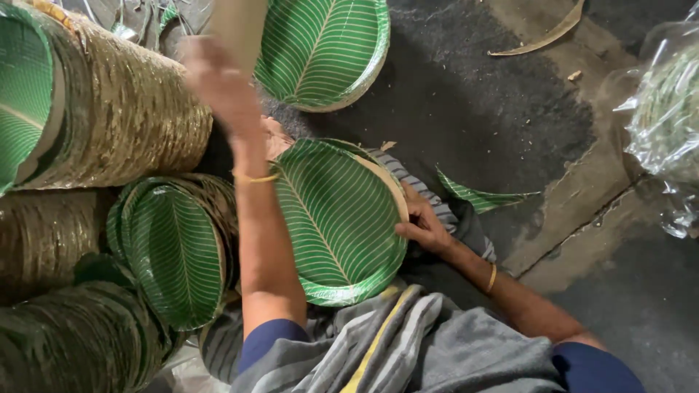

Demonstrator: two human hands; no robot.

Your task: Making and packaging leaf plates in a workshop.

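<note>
Item: stack of green leaf-print paper plates [338,218], centre of frame, resting on the lap. Right hand [424,222] grips the stack's right rim, fingers curled on the edge. Left hand [218,84], upper left and blurred, is raised against a brown card sheet [240,25]; its grip cannot be told. Advice: keep the rim pinned so the stack stays aligned. Adjacent: long plate stacks [109,109] at left; loose plate [324,51] on the floor [495,109], top centre.

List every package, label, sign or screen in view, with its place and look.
Clear plastic bag: right edge, crinkled, see-through, green leaf-patterned plates inside.
Plastic-wrapped plate stack: upper left, lying on its side, long roll, shiny golden-brown with a green end.
No labels, signs or screens show.
</note>
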